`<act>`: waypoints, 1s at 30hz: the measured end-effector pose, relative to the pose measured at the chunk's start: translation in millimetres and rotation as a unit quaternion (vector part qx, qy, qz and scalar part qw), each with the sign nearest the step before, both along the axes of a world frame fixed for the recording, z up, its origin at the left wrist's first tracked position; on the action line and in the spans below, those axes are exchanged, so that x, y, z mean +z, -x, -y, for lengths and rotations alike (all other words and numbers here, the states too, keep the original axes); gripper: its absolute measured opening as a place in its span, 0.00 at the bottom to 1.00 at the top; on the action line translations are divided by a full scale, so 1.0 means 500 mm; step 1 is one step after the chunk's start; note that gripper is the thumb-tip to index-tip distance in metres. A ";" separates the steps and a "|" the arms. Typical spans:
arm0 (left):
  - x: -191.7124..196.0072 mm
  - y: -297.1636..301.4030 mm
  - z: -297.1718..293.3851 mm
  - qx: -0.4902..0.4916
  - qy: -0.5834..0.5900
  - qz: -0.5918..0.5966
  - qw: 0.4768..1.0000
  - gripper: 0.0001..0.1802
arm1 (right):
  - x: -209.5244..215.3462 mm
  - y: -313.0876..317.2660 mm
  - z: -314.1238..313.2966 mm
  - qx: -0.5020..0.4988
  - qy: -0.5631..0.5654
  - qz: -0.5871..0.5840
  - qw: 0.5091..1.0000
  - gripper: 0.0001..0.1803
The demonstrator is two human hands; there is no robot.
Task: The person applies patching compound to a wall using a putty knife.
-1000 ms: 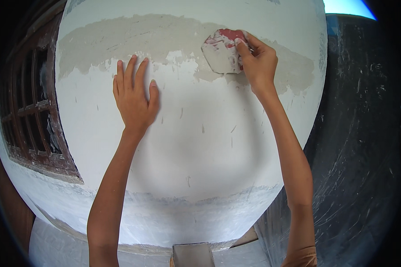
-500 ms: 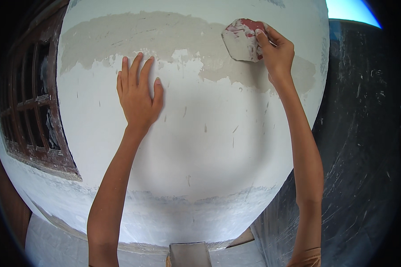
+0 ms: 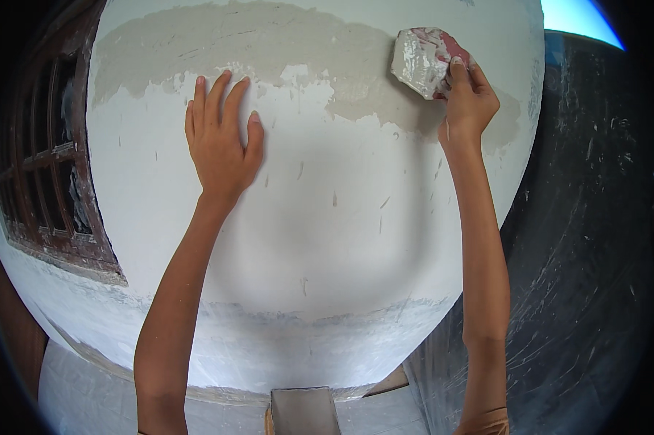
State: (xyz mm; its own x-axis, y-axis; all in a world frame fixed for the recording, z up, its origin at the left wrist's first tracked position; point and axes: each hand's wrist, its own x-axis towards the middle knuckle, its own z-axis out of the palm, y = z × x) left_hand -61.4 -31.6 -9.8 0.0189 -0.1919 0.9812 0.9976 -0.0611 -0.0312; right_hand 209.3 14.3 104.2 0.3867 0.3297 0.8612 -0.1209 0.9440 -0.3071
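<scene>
A white wall [image 3: 327,239] fills the middle of the view, with a band of damp grey-beige filler [image 3: 232,40] across its upper part. My left hand [image 3: 224,148] lies against the wall with fingers spread, its fingertips at the lower border of the band. At the upper right, my right hand [image 3: 468,101] grips a red putty spreader [image 3: 425,61] between thumb and fingers. Wet whitish paste coats much of the spreader's face. Its blade is tilted and hovers in front of or close to the band; contact cannot be made out.
A brown wooden window frame [image 3: 47,156] with dark panes is on the left. Dark plastic sheeting [image 3: 581,203] hangs along the right side. At the wall's foot, a grey flat-topped object [image 3: 303,412] stands over the pale floor covering [image 3: 225,417].
My right hand has moved the spreader a little to the right and turned it, so its paste-coated face shows more. My left hand stays on the same spot of the wall.
</scene>
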 end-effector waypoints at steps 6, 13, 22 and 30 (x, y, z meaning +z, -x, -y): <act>-0.001 0.011 -0.017 0.007 -0.010 -0.016 1.000 0.27 | -0.070 0.066 -0.030 0.011 0.044 0.106 0.993 0.27; 0.003 0.009 -0.024 0.021 0.001 -0.016 1.000 0.33 | -0.074 -0.003 -0.009 0.027 0.013 -0.121 0.992 0.18; -0.001 0.006 -0.015 0.055 0.027 -0.019 0.998 0.33 | -0.107 -0.010 -0.004 -0.025 0.046 -0.161 0.986 0.15; 0.004 0.010 -0.021 0.039 -0.003 -0.010 0.999 0.33 | -0.133 0.045 -0.058 0.014 0.033 -0.083 0.996 0.18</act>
